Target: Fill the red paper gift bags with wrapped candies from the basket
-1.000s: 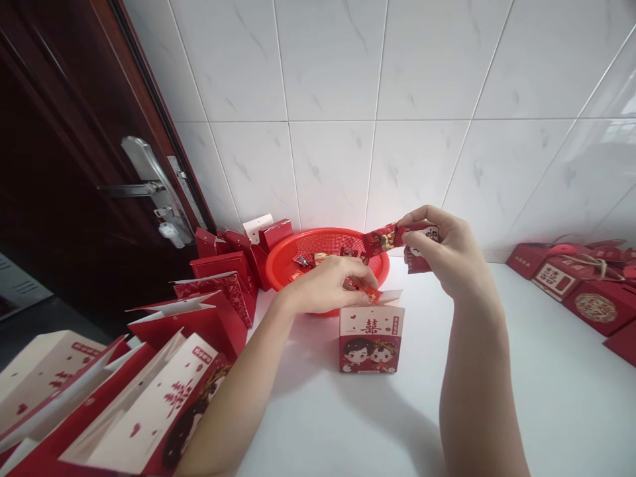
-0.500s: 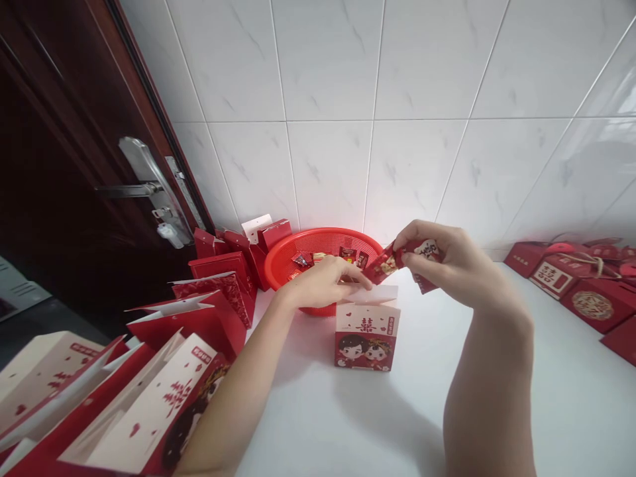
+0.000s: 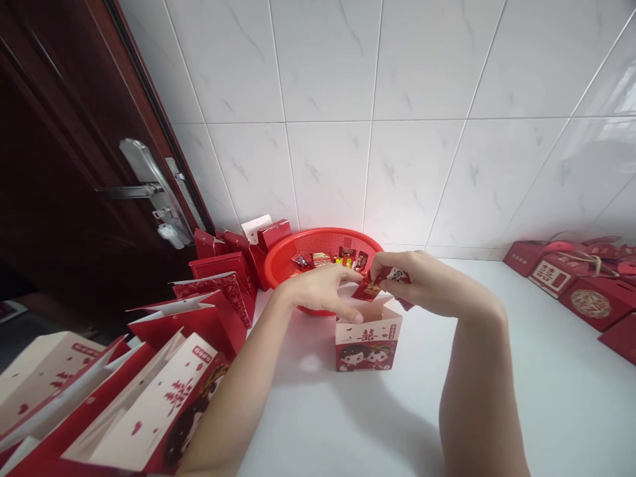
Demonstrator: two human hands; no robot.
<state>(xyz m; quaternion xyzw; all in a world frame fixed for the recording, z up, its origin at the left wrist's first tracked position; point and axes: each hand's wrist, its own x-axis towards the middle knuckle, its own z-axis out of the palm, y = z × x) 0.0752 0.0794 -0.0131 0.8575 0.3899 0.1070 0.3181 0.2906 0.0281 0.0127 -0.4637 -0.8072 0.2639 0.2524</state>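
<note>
While the right hand [image 3: 415,283] pinches red snack packets [image 3: 368,289] just above the open gift box [image 3: 366,351] standing on the white table [image 3: 298,414], I see the left hand [image 3: 320,291], thumb and fingers parted, thumb at the box's near edge, near the red basket [image 3: 279,265] of wrapped sweets [image 3: 344,263].

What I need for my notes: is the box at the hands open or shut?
Open: the box shows its pale inside between parted top edges.
</note>
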